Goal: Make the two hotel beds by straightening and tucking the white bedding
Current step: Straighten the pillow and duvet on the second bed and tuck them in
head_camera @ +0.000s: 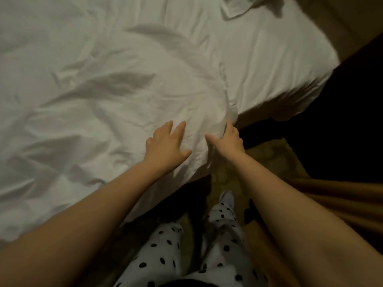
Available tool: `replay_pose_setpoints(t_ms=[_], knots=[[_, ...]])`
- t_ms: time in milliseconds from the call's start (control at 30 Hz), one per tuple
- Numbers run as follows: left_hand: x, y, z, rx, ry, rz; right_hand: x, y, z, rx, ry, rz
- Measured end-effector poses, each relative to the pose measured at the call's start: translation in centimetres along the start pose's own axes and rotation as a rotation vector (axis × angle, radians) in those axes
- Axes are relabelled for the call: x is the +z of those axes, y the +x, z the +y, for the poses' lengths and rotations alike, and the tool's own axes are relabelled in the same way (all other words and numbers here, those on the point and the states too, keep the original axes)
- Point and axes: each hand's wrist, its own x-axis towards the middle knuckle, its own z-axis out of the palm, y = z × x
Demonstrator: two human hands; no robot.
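A rumpled white duvet (pixel 103 90) covers most of the bed and hangs over its near edge. Beyond its edge, at the right, the flatter white sheet (pixel 279 65) shows over the mattress corner. My left hand (pixel 165 143) lies flat on the duvet near its corner, fingers spread and straight. My right hand (pixel 230 137) is at the duvet's corner edge, thumb out to the left, fingers reaching into the fold of cloth; whether they pinch it is hidden. A white pillow corner (pixel 238 7) shows at the top.
I stand beside the bed in spotted trousers (pixel 219 228) on patterned carpet (pixel 267 154). A wooden piece of furniture (pixel 342 199) is close at my right. The floor past the bed's corner is in deep shadow.
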Motion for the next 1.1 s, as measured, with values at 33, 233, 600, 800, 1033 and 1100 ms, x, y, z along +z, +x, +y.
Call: replay_pose_setpoints(t_ms=[33, 233, 600, 800, 1033, 1100], knots=[[1.1, 0.7, 0.9, -0.027, -0.01, 0.003, 0.6, 1.7, 0.3, 0.033, 0.095, -0.047], [5.2, 3.5, 5.0, -0.188, -0.12, -0.025, -0.8, 5.5, -1.2, -0.22, 0.341, -0.075], [-4.8, 0.3, 11.2, -0.209, -0.374, 0.43, -14.5, -2.0, -5.5, -0.676, 0.368, -0.154], [-6.7, -5.6, 12.0, -0.228, -0.562, 0.43, -14.9, -4.2, -4.0, -0.564, 0.397, -0.328], [-8.5, -12.7, 10.3, -0.146, -0.776, 0.538, -14.2, -11.6, -6.6, -0.528, 0.459, -0.539], [-8.7, -14.9, 9.6, -0.131, -0.799, 0.556, -13.6, -14.0, -7.3, -0.611, 0.403, -0.529]])
